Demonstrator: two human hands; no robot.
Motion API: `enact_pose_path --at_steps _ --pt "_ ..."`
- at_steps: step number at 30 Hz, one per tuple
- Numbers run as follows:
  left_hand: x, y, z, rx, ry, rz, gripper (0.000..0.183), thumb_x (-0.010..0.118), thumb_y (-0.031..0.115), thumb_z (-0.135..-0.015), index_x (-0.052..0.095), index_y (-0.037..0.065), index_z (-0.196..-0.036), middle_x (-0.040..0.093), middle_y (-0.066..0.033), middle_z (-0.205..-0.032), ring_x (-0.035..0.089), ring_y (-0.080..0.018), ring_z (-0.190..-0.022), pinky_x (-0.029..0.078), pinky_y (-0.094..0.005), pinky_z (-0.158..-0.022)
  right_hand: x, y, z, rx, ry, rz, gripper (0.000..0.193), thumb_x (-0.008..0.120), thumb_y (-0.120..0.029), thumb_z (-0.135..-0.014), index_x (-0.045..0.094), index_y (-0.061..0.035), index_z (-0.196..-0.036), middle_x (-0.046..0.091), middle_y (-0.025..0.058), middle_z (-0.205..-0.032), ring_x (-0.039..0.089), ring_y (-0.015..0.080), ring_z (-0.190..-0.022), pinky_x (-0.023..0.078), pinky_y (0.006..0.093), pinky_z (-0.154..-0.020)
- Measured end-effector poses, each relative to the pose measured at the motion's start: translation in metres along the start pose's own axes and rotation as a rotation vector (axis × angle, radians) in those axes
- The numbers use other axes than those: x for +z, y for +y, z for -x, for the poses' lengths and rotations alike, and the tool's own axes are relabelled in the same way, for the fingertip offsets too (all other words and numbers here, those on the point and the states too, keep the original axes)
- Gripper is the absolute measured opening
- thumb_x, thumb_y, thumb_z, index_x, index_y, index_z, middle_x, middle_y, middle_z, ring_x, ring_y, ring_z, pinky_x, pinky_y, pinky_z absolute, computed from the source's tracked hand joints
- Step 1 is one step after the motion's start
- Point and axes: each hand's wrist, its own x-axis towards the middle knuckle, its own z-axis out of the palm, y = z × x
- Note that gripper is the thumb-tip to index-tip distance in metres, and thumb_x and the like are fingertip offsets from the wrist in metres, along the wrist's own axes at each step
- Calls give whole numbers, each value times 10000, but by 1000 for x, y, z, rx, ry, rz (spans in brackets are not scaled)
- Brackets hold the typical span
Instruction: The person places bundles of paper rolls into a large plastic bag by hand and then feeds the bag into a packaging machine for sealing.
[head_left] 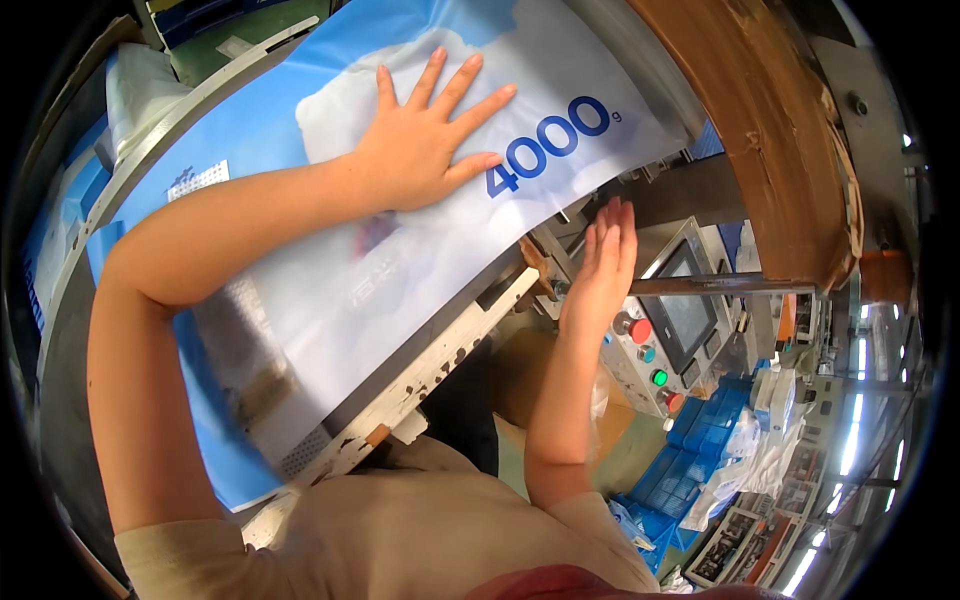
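A large blue and white printed plastic bag (pixel 330 290) lies flat across the machine table, its far end reaching under a brown cover. My left hand (pixel 420 140) is spread palm down on the bag, fingers apart, beside the big printed figures. Off the bag's right edge, my right hand (pixel 605 255) is raised with its fingers stretched out and close together; nothing shows in it. It is nearest to the control panel (pixel 645 350), which carries a dark screen (pixel 685 300), a red button (pixel 638 329) and a lit green button (pixel 659 377).
The table's worn white edge (pixel 430 375) runs between my body and the bag. A brown curved cover (pixel 770 130) rises at the far right. Blue plastic baskets (pixel 680 460) stand at the lower right with plastic bags by them. More bags (pixel 135 95) lie at the far left.
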Motion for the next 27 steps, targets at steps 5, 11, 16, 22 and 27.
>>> enact_pose_path --at_steps 5,11,16,22,27 --pt "8 3 -5 -10 -9 -35 651 360 581 -958 198 301 -1524 157 -176 -1574 153 -451 -1429 200 -755 -997 -29 17 70 8 42 108 463 428 -186 -1026 331 32 -1422 394 207 -1451 381 295 -1357 291 405 -1133" --pt "8 3 -6 -1 -14 -42 664 350 591 -958 182 293 -1527 142 -177 -1577 142 -451 -1432 208 -756 -995 -69 50 144 180 51 154 378 426 -68 -1009 395 15 -1376 518 176 -1342 492 232 -1255 362 340 -1077" --pt "13 6 -9 9 -23 -34 674 358 592 -955 176 289 -1529 121 -178 -1581 136 -458 -1430 214 -755 -993 -104 127 199 337 -14 256 373 446 -55 -996 414 -7 -1364 537 172 -1309 539 223 -1186 419 318 -1009" --pt "16 -3 -15 45 196 135 739 399 566 -956 145 190 -1538 61 -210 -1583 39 -468 -1441 146 -713 -1051 -95 148 216 382 -57 254 389 458 1 -968 412 9 -1354 559 174 -1263 603 210 -1067 471 300 -918" --pt "-23 -2 -15 82 634 377 591 480 415 -950 336 217 -1488 173 -178 -1573 131 -460 -1431 8 -716 -1054 -93 154 216 308 -119 312 392 461 -9 -967 424 -22 -1357 556 140 -1262 604 161 -1009 489 276 -866"
